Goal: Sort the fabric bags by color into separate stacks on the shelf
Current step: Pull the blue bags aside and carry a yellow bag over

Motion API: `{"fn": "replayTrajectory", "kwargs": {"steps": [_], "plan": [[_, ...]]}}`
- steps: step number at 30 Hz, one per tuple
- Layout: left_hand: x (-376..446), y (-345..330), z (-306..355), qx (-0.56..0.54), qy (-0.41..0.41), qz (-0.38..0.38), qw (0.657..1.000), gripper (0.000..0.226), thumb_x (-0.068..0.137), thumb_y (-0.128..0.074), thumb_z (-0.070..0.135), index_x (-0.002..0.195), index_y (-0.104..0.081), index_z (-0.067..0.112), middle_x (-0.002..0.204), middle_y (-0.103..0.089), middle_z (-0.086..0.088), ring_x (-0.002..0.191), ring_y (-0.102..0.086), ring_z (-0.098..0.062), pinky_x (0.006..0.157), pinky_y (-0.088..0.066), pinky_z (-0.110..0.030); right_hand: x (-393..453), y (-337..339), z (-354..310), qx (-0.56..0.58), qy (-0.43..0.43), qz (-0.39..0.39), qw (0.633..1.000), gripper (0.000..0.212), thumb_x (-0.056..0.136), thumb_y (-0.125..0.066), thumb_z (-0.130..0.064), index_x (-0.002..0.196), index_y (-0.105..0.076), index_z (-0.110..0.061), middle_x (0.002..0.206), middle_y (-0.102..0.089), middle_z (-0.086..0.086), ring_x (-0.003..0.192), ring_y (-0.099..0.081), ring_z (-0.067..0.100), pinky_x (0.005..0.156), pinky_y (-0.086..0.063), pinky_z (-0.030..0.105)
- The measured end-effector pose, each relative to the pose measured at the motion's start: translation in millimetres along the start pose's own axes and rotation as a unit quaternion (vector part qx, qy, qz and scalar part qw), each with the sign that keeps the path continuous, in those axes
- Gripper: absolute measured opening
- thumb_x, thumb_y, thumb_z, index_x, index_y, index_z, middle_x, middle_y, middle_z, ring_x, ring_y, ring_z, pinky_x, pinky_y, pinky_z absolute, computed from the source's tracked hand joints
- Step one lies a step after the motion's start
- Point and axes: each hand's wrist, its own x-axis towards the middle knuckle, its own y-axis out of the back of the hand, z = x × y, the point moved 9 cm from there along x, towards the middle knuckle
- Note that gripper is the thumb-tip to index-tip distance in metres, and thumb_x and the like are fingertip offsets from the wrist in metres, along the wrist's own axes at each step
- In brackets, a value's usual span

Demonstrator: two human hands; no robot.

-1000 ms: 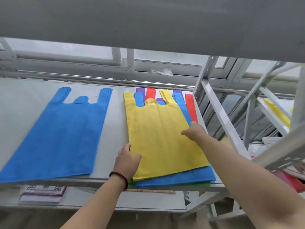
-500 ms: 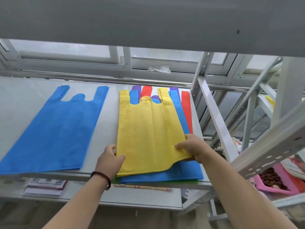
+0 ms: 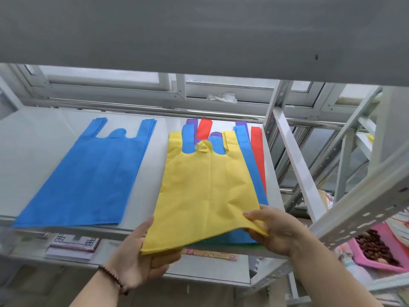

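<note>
While a bead bracelet [image 3: 115, 279] circles its wrist at the lower centre of the frame, the left hand [image 3: 141, 260] holds the near left corner of the yellow bag [image 3: 205, 189], thumb over the cloth and fingers curled beneath. Just right of it the right hand [image 3: 273, 231] pinches the bag's near right corner, which now lifts clear of the mixed pile [image 3: 247, 237] and hangs past the front lip of the grey shelf [image 3: 143, 173]; half a second ago that edge lay lower on the pile. Thin, matte, vest-shaped fabric creases softly between the two grips. Under it lie a blue sheet and a sliver of green, with blue, red and purple handles fanned out behind. A perforated metal rail [image 3: 363, 209] slants across the right side, above a pink tray [image 3: 380, 247] of dark brown pieces. Further left, the blue stack [image 3: 88, 173] lies flat on the same shelf. Window frames [image 3: 177, 89] run along the back, below the upper shelf's grey underside.
</note>
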Motion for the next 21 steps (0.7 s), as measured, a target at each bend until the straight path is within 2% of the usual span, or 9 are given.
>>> {"fn": "replayTrajectory", "kwargs": {"steps": [3,5,8,9,12,15,16,18,21], "plan": [[7,7,2,-0.024,-0.022,0.029,0.999,0.017,0.084,-0.061,0.020,0.092,-0.062,0.005,0.063,-0.069,-0.012,0.045,-0.065,-0.022,0.040,-0.053,-0.026,-1,6,9,-0.077,-0.006,-0.006,0.997,0.025,0.084,-0.057,0.004,0.108,-0.059,-0.004,0.100,-0.067,0.016,0.072,-0.069,0.026,0.052,-0.057,0.031],[16,5,6,0.031,-0.047,0.046,0.997,0.007,0.085,-0.059,0.004,0.091,-0.060,0.004,0.059,-0.068,-0.009,0.041,-0.062,-0.017,0.037,-0.048,-0.020,7,11,-4,-0.115,0.014,0.011,0.993,0.023,0.085,-0.057,0.003,0.107,-0.060,-0.001,0.101,-0.068,0.018,0.079,-0.068,0.029,0.061,-0.059,0.036],[24,9,7,0.089,-0.069,0.049,0.992,0.014,0.086,-0.057,-0.003,0.099,-0.060,0.003,0.066,-0.065,-0.010,0.042,-0.060,-0.016,0.037,-0.045,-0.018,41,15,-41,-0.158,0.046,0.050,0.985,0.010,0.086,-0.062,-0.006,0.096,-0.061,-0.004,0.071,-0.066,0.008,0.056,-0.064,0.018,0.050,-0.054,0.026],[23,12,6,0.103,-0.073,0.050,0.991,0.019,0.084,-0.059,-0.003,0.103,-0.060,0.001,0.071,-0.065,-0.012,0.046,-0.060,-0.017,0.039,-0.045,-0.019,55,17,-51,-0.162,0.041,0.063,0.984,0.016,0.085,-0.064,-0.008,0.099,-0.060,-0.004,0.068,-0.063,0.007,0.051,-0.061,0.017,0.046,-0.051,0.024],[22,26,-1,0.113,-0.068,0.034,0.991,0.051,0.065,-0.077,-0.001,0.113,-0.059,-0.006,0.095,-0.069,-0.021,0.071,-0.066,-0.029,0.056,-0.056,-0.030,93,15,-65,-0.164,-0.009,0.066,0.984,0.050,0.082,-0.068,-0.014,0.128,-0.052,-0.006,0.080,-0.063,0.008,0.050,-0.065,0.020,0.047,-0.053,0.026],[21,39,-12,0.114,-0.048,-0.003,0.992,0.088,0.033,-0.091,0.007,0.115,-0.060,-0.005,0.108,-0.068,-0.025,0.095,-0.067,-0.036,0.081,-0.056,-0.042,119,7,-78,-0.190,-0.021,0.062,0.980,0.063,0.080,-0.070,-0.015,0.137,-0.042,-0.008,0.095,-0.065,0.012,0.062,-0.069,0.023,0.057,-0.057,0.031],[20,42,-13,0.121,-0.043,-0.013,0.992,0.088,0.032,-0.090,0.008,0.114,-0.061,-0.004,0.107,-0.068,-0.025,0.093,-0.068,-0.035,0.080,-0.058,-0.042,126,5,-81,-0.204,-0.019,0.067,0.977,0.068,0.077,-0.073,-0.016,0.137,-0.041,-0.007,0.102,-0.065,0.013,0.075,-0.069,0.025,0.068,-0.057,0.035],[17,42,-12,0.114,-0.039,-0.020,0.992,0.062,0.050,-0.082,0.005,0.109,-0.064,-0.004,0.099,-0.071,-0.023,0.079,-0.072,-0.031,0.062,-0.060,-0.035,138,4,-86,-0.234,-0.020,0.087,0.968,0.079,0.068,-0.081,-0.019,0.136,-0.043,-0.005,0.117,-0.063,0.014,0.098,-0.065,0.028,0.090,-0.052,0.041],[17,40,-5,0.112,-0.039,-0.006,0.993,0.046,0.067,-0.078,0.012,0.110,-0.064,0.000,0.101,-0.071,-0.020,0.079,-0.073,-0.029,0.061,-0.058,-0.033,142,-6,-84,-0.273,-0.021,0.102,0.956,0.066,0.069,-0.080,-0.016,0.127,-0.051,-0.002,0.114,-0.064,0.014,0.097,-0.065,0.029,0.091,-0.051,0.043]]}}
